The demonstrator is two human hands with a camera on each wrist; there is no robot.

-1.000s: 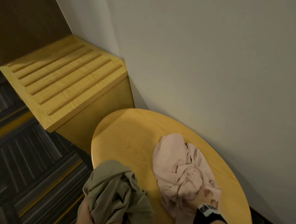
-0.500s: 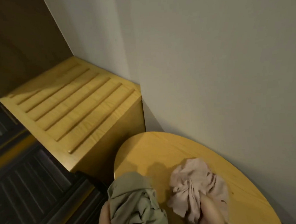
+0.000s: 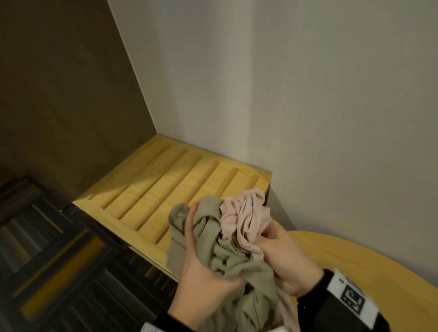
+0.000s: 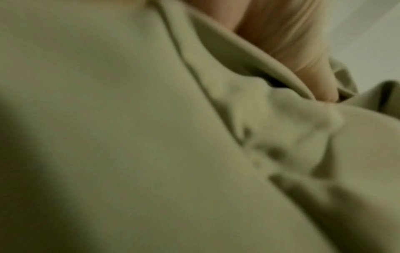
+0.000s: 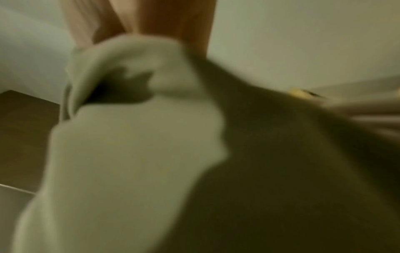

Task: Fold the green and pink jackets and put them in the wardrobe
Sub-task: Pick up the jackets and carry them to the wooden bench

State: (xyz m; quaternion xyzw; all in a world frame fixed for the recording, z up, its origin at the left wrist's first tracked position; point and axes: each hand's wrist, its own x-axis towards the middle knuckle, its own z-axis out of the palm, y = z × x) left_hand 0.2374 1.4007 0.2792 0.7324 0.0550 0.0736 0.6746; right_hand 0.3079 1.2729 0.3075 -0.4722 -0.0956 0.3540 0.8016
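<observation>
The green jacket (image 3: 225, 264) is bunched in the air, and my left hand (image 3: 200, 263) grips it with fingers curled round its left side. Its olive cloth (image 4: 151, 137) fills the left wrist view, and a blurred fold of the green jacket (image 5: 129, 137) covers most of the right wrist view. The pink jacket (image 3: 246, 215) is crumpled just right of it, pinched from below by my right hand (image 3: 283, 254). Both bundles touch each other above the near edge of the slatted bench. No wardrobe shows in any view.
A low wooden bench (image 3: 163, 194) with a slatted top stands in the corner against the white wall (image 3: 310, 97). A round wooden table (image 3: 370, 272) sits at the lower right. Dark striped carpet (image 3: 53, 263) covers the floor on the left.
Both jackets have been lifted off the round table and brought together in the air. The view has swung up and left, so the bench now sits behind the hands.
</observation>
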